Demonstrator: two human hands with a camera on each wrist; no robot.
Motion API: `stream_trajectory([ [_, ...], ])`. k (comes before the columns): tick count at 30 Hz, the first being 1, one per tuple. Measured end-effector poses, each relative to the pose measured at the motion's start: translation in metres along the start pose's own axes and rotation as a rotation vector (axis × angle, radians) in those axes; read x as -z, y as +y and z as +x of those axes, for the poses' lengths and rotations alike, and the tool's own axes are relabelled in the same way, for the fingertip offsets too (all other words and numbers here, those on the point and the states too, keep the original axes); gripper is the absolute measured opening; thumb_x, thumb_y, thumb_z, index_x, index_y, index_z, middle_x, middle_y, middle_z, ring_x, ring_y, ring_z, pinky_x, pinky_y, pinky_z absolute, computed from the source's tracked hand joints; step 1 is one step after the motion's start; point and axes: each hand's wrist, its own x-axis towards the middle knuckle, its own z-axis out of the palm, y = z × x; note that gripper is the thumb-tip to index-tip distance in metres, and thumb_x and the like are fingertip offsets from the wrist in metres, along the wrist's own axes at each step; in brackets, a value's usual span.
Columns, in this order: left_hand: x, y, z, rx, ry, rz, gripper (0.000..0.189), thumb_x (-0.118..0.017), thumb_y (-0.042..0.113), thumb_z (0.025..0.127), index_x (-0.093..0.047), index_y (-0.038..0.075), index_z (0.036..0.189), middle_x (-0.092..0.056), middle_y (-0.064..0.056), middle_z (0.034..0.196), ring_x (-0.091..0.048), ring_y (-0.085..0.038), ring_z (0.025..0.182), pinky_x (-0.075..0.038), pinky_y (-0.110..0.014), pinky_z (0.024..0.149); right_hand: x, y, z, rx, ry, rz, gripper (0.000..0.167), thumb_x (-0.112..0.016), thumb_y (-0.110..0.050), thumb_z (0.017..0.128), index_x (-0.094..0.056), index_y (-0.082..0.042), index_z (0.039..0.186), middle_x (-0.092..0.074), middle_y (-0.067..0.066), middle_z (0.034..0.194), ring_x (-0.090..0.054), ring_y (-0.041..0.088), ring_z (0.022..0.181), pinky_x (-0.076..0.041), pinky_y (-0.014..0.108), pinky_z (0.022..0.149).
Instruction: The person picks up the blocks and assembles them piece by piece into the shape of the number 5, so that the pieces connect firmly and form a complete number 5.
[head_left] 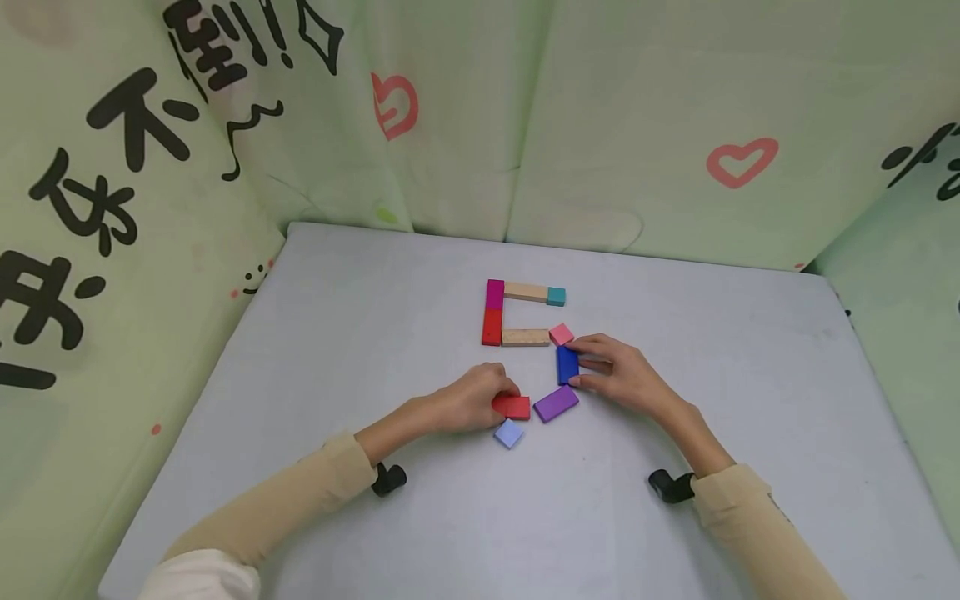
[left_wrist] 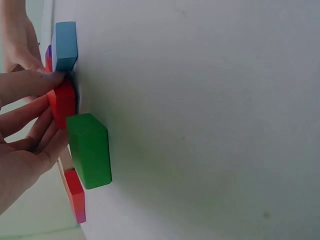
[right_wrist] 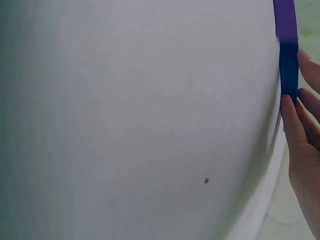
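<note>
My left hand [head_left: 471, 400] pinches a red block [head_left: 517, 407], its thumb and fingers on it in the left wrist view. A light blue block [head_left: 508, 433] stands close to the thumb, and a green block [left_wrist: 90, 151] lies beside the fingers, hidden behind the hand in the head view. My right hand [head_left: 628, 377] holds a dark blue block [head_left: 567, 366] between thumb and fingertips. Below that block lies a slanted purple block [head_left: 557, 404]; above it is a tilted pink block [head_left: 561, 334].
Farther back, a magenta block [head_left: 495, 294] and another red block [head_left: 492, 327] form an upright line. Two plain wooden blocks, an upper wooden block [head_left: 527, 292] and a lower wooden block [head_left: 527, 337], extend rightward. A teal block [head_left: 556, 297] ends the upper row. A curtain [head_left: 585, 125] surrounds the white table [head_left: 375, 292].
</note>
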Motion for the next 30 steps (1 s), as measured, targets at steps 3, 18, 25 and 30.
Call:
stream_trajectory([
  [3, -0.0023, 0.0017, -0.0022, -0.012, -0.016, 0.013, 0.038, -0.075, 0.002, 0.09, -0.071, 0.0, 0.128, -0.066, -0.01, 0.114, -0.057, -0.017, 0.104, -0.051, -0.019, 0.081, 0.0004, -0.0001, -0.0001, -0.002, -0.003, 0.005, 0.056, -0.079, -0.011, 0.091, -0.059, -0.003, 0.143, -0.055, 0.022, 0.144, -0.062, 0.041, 0.127, -0.052, 0.047, 0.102],
  [18, -0.0063, 0.0059, -0.0032, -0.069, -0.014, 0.077, 0.037, -0.073, 0.003, 0.092, -0.071, 0.0, 0.129, -0.066, -0.01, 0.113, -0.057, -0.016, 0.105, -0.051, -0.017, 0.084, 0.0022, 0.0005, 0.0004, -0.007, -0.009, 0.017, 0.056, -0.078, -0.011, 0.092, -0.059, -0.003, 0.143, -0.055, 0.022, 0.144, -0.062, 0.042, 0.127, -0.052, 0.047, 0.102],
  [25, -0.006, 0.0071, -0.0008, -0.062, -0.027, 0.098, 0.039, -0.073, 0.003, 0.093, -0.07, 0.002, 0.131, -0.065, -0.01, 0.117, -0.056, -0.016, 0.109, -0.052, -0.019, 0.088, 0.0019, 0.0003, 0.0002, -0.007, -0.012, 0.036, 0.055, -0.078, -0.01, 0.092, -0.058, -0.003, 0.143, -0.054, 0.022, 0.144, -0.061, 0.042, 0.128, -0.051, 0.046, 0.103],
  [30, -0.0067, 0.0084, -0.0005, -0.052, -0.053, 0.099, 0.042, -0.071, 0.002, 0.093, -0.068, 0.004, 0.135, -0.064, -0.009, 0.122, -0.055, -0.017, 0.113, -0.051, -0.02, 0.091, 0.0012, 0.0007, -0.0004, -0.004, -0.013, 0.033, 0.055, -0.077, -0.01, 0.092, -0.058, -0.003, 0.144, -0.054, 0.022, 0.145, -0.061, 0.042, 0.128, -0.051, 0.047, 0.103],
])
